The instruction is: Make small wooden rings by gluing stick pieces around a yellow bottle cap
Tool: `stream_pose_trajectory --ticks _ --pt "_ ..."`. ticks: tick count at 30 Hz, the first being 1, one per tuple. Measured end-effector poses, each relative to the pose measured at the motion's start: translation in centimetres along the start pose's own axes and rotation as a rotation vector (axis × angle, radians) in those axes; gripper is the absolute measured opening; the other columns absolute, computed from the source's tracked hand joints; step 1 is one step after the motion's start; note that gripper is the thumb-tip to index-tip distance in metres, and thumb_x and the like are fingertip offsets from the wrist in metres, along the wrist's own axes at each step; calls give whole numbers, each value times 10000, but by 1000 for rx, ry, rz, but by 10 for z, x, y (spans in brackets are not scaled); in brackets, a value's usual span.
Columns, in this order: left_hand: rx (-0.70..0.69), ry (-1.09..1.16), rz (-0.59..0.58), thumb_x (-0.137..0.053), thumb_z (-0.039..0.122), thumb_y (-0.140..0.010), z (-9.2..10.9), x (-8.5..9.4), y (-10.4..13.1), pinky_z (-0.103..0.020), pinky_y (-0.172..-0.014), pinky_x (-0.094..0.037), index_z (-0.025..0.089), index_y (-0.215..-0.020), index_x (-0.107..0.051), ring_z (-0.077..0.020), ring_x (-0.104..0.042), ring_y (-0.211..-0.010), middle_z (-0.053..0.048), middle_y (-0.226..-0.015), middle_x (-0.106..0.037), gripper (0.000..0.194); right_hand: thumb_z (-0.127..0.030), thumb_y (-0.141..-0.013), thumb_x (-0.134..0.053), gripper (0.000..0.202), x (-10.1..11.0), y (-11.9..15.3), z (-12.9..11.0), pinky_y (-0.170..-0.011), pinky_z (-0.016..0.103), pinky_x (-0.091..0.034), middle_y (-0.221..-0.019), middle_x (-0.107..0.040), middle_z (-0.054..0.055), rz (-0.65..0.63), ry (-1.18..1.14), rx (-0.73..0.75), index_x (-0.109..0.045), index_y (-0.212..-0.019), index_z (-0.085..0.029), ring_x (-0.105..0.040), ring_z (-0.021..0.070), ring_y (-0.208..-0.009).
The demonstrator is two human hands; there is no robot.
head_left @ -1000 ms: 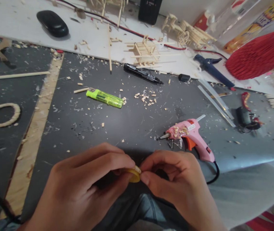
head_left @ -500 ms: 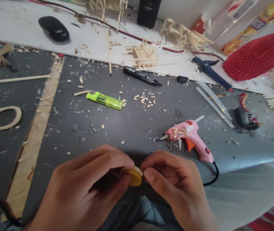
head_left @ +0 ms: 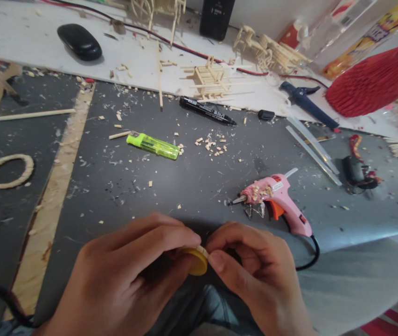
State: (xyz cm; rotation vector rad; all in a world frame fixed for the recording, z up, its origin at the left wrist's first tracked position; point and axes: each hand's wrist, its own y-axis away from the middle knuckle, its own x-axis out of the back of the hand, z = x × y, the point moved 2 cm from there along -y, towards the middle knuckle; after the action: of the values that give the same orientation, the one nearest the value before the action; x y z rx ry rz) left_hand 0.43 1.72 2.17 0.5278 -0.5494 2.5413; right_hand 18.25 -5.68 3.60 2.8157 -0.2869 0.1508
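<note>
Close in, the yellow disc point(head_left: 199, 266) sat pinched between the left hand's point(head_left: 125, 275) thumb and fingers, low over the desk's point(head_left: 115, 200) near edge. A pale band point(head_left: 202, 251) ran along its rim. The right hand point(head_left: 258, 270) had thumb and forefinger drawn together at the disc's right side; whether they gripped the rim or some tiny piece, I couldn't tell.

Just beyond the right hand, toward the near edge, lay a pink glue gun point(head_left: 277, 198), its nozzle pointing left. Wood bits point(head_left: 212, 145) were scattered mid-desk, between a bright green plastic tool point(head_left: 153, 145) and the glue gun. Toward the far edge lay a black marker point(head_left: 207, 111), with a black cap point(head_left: 266, 115) to its right. A pale ring point(head_left: 8, 171) rested near the left edge. A white board point(head_left: 27, 42) lined the far edge, carrying a small stick frame point(head_left: 211, 79).

The left fingers covered much of the disc, and its underside was hidden. The stick model point(head_left: 160, 11) at the back was cut off by the view's top.
</note>
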Motion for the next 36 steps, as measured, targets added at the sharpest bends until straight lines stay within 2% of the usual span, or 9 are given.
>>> stream_pose_trajectory --ticks 6,12,15,28,32,36 --pt "4 15 -16 -670 166 -984 1 2 1 -70 -718 -632 342 -1000 -734 -71 -784 -689 76 -905 -805 187 -193 -867 -752 123 -2 -3 -3 -500 181 -447 -652 -704 -10 18 34 -1 -765 -746 -215 -594 108 -562" --pt "-17 -9 -23 -663 138 -985 2 3 -2 24 -804 -551 322 -992 -760 -3 -777 -721 104 -921 -807 208 -176 -832 -725 132 -5 -4 -8 -475 185 -386 -606 -638 -33 6 83 -7 -723 -703 -209 -536 93 -531" --pt "-24 -12 -23 -668 150 -998 3 4 0 23 -820 -549 314 -993 -767 0 -778 -739 101 -934 -809 191 -176 -834 -723 137 -5 -3 -8 -473 197 -365 -608 -624 -34 -3 93 -37 -724 -701 -207 -519 94 -536" --pt "-25 -4 -32 -695 170 -1004 2 2 6 -36 -793 -612 336 -1035 -761 -42 -797 -747 95 -972 -826 181 -149 -830 -731 104 -1 -4 -5 -520 202 -401 -667 -661 -33 -67 38 -121 -757 -754 -214 -546 101 -595" --pt "-51 -31 -33 -702 180 -993 2 4 3 -59 -734 -632 334 -989 -767 -58 -794 -688 95 -919 -834 167 -141 -824 -722 110 -1 -4 -5 -533 204 -410 -667 -652 -34 -96 15 -150 -749 -744 -211 -547 104 -609" --pt "-11 -10 -47 -706 181 -977 2 3 1 -31 -744 -607 334 -995 -776 -45 -792 -696 97 -920 -831 170 -149 -856 -729 100 0 -2 -4 -548 200 -409 -687 -648 -38 -99 -1 -148 -748 -779 -209 -545 100 -628"
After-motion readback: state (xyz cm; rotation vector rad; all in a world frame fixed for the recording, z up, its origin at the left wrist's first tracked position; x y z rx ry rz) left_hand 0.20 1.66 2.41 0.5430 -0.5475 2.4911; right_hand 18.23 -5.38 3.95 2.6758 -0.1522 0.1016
